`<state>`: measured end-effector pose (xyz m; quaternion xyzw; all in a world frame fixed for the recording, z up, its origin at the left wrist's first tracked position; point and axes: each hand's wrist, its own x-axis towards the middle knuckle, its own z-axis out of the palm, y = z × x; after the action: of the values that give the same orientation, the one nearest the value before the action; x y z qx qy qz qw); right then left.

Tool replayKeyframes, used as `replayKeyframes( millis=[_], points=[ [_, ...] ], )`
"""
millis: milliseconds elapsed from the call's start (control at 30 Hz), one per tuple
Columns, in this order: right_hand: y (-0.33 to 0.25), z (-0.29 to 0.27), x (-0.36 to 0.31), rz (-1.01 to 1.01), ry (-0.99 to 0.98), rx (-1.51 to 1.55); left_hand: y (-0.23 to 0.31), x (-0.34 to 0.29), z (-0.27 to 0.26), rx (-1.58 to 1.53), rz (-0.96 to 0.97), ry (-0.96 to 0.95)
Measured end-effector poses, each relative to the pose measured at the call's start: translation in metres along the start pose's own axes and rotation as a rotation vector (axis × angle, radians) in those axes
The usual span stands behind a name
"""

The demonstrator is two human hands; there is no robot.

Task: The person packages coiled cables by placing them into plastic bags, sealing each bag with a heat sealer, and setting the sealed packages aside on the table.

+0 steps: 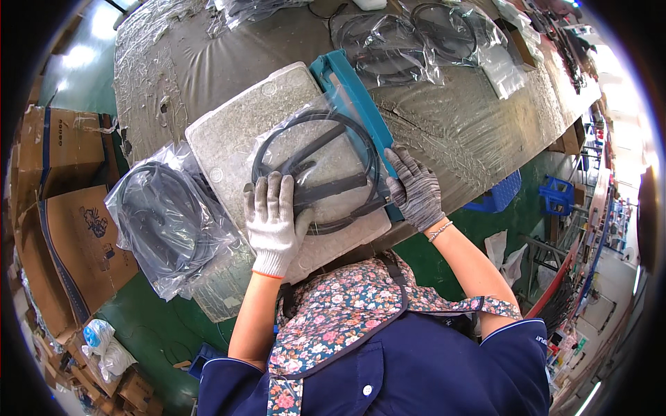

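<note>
A clear plastic bag [320, 166] lies on a greyish-white foam board [232, 128]. Inside it are a looped black hose or cable [283, 123] and long black flat pieces [333, 188]. My left hand [272, 211], in a white glove, rests flat on the bag's near left part with fingers stretched out. A teal bar-shaped device [361, 107], which looks like a bag sealer, runs along the board's right edge, and the bag's right side reaches it. At its near end, my right hand [414, 187], in a grey striped glove, touches the teal edge with fingers extended; the fingertips are partly hidden.
Left of the board lies another clear bag [166, 218] with black coils. More bagged coils [388, 45] are at the table's far side. Wrinkled film covers the table [451, 132]. Cardboard boxes [87, 243] stand on the left, blue stools [501, 194] on the right.
</note>
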<state>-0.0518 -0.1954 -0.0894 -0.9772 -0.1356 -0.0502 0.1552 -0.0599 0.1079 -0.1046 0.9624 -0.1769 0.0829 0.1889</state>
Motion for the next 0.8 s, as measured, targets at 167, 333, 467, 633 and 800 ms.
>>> replayKeyframes(
  millis=[167, 333, 467, 633, 800],
  points=[
    [-0.001, -0.002, 0.000, -0.005, 0.008, -0.008, 0.000, 0.000, 0.001, 0.002, 0.005, 0.008],
    [0.001, -0.002, 0.003, -0.002, 0.019, 0.009, 0.000, 0.006, -0.001, 0.000, 0.015, 0.015],
    [0.003, 0.000, 0.004, 0.001, 0.019, 0.024, 0.002, 0.007, -0.004, 0.049, 0.032, 0.007],
    [0.000, -0.002, 0.008, 0.012, 0.024, 0.020, 0.012, 0.012, -0.015, 0.149, -0.033, 0.011],
    [0.001, 0.002, 0.005, 0.018, 0.040, 0.035, 0.005, 0.071, -0.030, 0.023, 0.017, -0.073]
  ],
)
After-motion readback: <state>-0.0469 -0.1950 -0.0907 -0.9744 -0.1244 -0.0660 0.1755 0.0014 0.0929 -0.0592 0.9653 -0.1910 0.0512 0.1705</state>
